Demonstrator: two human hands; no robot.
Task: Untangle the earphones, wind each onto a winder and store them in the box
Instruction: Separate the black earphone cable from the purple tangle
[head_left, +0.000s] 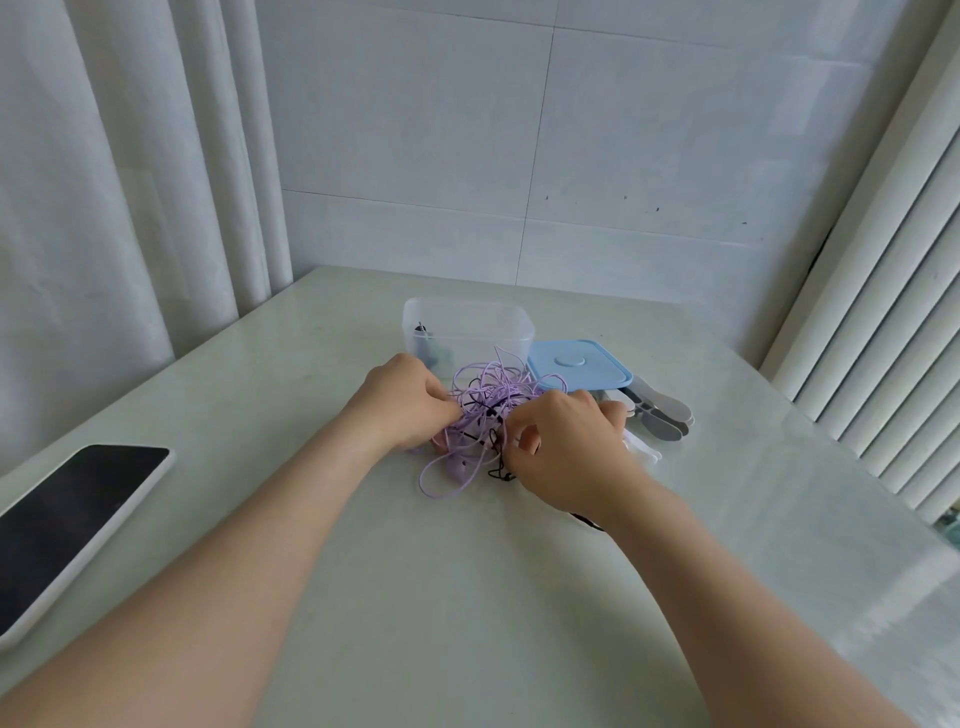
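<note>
Both hands worked a purple-and-black earphone tangle (485, 410) on the worktop (467, 597): the left hand (410, 405) gripped its left side, the right hand (563, 447) pinched cords at its right. The open box (467, 332) stood just behind, its blue lid (579, 364) and grey winders (660, 413) beside it.

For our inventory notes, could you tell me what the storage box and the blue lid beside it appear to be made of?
The storage box looks like translucent, frosted plastic: a dark item inside shows dimly through its wall. The blue lid seems opaque, smooth plastic with a moulded round boss.
</note>
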